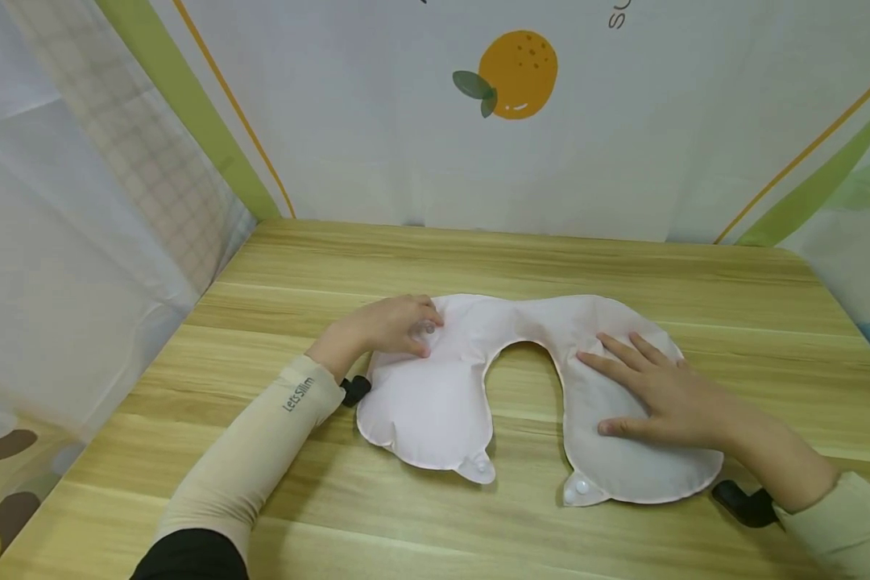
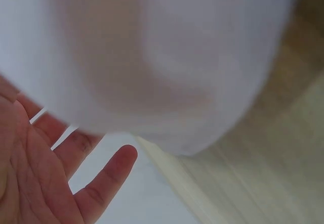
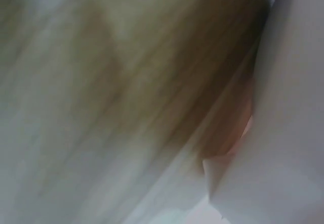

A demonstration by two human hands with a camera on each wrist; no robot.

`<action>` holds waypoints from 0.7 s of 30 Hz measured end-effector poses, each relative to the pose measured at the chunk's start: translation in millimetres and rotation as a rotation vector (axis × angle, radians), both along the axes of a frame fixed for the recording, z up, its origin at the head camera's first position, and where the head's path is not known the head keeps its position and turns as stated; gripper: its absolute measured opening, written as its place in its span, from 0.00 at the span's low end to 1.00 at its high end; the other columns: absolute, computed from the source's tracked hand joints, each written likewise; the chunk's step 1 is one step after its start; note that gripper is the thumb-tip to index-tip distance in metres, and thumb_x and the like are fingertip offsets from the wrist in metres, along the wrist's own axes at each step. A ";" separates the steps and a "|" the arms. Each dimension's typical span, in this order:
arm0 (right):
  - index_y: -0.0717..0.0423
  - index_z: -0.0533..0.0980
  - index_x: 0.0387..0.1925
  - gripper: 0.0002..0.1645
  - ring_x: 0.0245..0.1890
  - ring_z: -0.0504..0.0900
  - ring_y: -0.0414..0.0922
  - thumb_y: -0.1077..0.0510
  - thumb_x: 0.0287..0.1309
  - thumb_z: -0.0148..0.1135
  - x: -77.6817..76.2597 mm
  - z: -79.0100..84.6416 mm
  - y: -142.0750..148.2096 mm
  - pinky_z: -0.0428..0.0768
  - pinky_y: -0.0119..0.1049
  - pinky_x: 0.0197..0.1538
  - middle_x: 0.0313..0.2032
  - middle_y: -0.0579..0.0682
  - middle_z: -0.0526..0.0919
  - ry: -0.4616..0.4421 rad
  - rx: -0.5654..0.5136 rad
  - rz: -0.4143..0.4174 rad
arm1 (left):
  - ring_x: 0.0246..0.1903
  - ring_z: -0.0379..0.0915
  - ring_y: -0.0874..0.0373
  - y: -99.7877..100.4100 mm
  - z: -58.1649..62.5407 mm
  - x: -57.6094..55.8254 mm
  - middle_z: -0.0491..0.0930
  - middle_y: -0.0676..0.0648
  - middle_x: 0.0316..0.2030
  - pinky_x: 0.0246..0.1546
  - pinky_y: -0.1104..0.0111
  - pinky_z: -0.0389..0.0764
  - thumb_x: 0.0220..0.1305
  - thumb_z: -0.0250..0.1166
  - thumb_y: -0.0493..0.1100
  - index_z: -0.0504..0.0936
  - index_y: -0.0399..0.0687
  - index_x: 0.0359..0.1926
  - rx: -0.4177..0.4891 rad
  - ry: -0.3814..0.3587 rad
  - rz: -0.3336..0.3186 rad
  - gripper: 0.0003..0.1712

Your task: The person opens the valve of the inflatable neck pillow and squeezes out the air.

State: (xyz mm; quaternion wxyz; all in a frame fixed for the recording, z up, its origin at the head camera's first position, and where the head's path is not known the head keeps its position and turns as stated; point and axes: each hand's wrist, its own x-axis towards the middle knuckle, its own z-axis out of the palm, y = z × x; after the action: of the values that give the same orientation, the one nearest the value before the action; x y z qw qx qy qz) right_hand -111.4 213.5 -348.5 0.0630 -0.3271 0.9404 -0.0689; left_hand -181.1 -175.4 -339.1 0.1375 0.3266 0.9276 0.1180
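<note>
An inflated, pale pink U-shaped neck pillow [image 1: 428, 415] lies on the table with its opening toward me. My left hand [image 1: 395, 322] rests on its upper left part, thumb and fingers spread on either side of a small clear valve [image 1: 428, 327]. In the left wrist view the fingers [image 2: 109, 181] reach out loosely beside the blurred pillow [image 2: 217, 47]. Flat on the pillow's right lobe lies my right hand [image 1: 667, 399], fingers spread. The right wrist view is filled by the pillow's side [image 3: 288, 133] and the tabletop, with that hand mostly hidden.
Snap tabs [image 1: 478, 467] stick out at the pillow's two ends. The wood-grain table [image 1: 420, 540] backs onto a white printed curtain [image 1: 377, 121]. Black wrist-camera mounts [image 1: 745, 503] sit close to the pillow's outer edges.
</note>
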 end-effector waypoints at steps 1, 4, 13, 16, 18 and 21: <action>0.29 0.48 0.70 0.49 0.68 0.48 0.65 0.24 0.48 0.52 0.3 0.0 -0.1 0.55 0.79 0.48 0.71 0.51 0.49 -0.002 0.003 -0.001 | 0.49 0.71 0.56 -0.1 -0.4 0.0 0.74 0.48 0.51 0.55 0.63 0.72 0.53 0.69 0.46 0.76 0.44 0.55 0.000 0.004 -0.004 0.27; 0.28 0.48 0.70 0.50 0.69 0.47 0.64 0.23 0.47 0.51 1.3 -0.5 -0.2 0.55 0.79 0.49 0.72 0.50 0.48 -0.010 0.017 -0.007 | 0.50 0.70 0.55 -0.1 -1.0 -0.5 0.74 0.48 0.51 0.55 0.63 0.71 0.53 0.69 0.46 0.76 0.45 0.55 -0.004 0.009 -0.005 0.27; 0.29 0.48 0.70 0.51 0.68 0.48 0.65 0.22 0.46 0.50 2.0 -3.8 -1.3 0.56 0.78 0.49 0.72 0.50 0.48 -0.004 0.024 0.000 | 0.53 0.69 0.54 0.0 -1.5 -1.1 0.73 0.47 0.53 0.58 0.62 0.69 0.53 0.69 0.45 0.76 0.45 0.55 0.001 0.006 0.004 0.27; 0.29 0.48 0.70 0.51 0.69 0.47 0.64 0.22 0.46 0.50 1.2 -4.7 -1.4 0.55 0.78 0.49 0.72 0.50 0.48 -0.013 0.026 0.000 | 0.52 0.69 0.54 0.1 -1.2 -1.0 0.73 0.47 0.53 0.58 0.62 0.69 0.53 0.69 0.45 0.76 0.44 0.55 0.004 0.003 0.005 0.27; 0.29 0.48 0.70 0.51 0.69 0.47 0.64 0.21 0.45 0.50 0.8 -5.2 -1.6 0.54 0.79 0.49 0.72 0.50 0.48 -0.019 0.022 -0.002 | 0.52 0.70 0.54 0.2 -0.8 -1.0 0.74 0.47 0.53 0.57 0.62 0.70 0.53 0.69 0.44 0.76 0.44 0.55 0.005 0.002 0.003 0.27; 0.29 0.48 0.70 0.51 0.69 0.47 0.65 0.22 0.46 0.50 0.6 -5.5 -2.6 0.54 0.79 0.49 0.72 0.50 0.48 -0.021 0.017 0.000 | 0.51 0.70 0.55 0.4 0.5 -1.0 0.74 0.47 0.52 0.57 0.62 0.70 0.53 0.68 0.45 0.76 0.45 0.55 0.002 -0.002 0.010 0.27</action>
State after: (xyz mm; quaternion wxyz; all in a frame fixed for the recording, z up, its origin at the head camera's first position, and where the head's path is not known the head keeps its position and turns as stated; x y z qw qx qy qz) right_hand -110.9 211.0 -354.0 0.0758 -0.3257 0.9402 -0.0644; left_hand -182.1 -175.1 -338.5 0.1376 0.3221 0.9290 0.1197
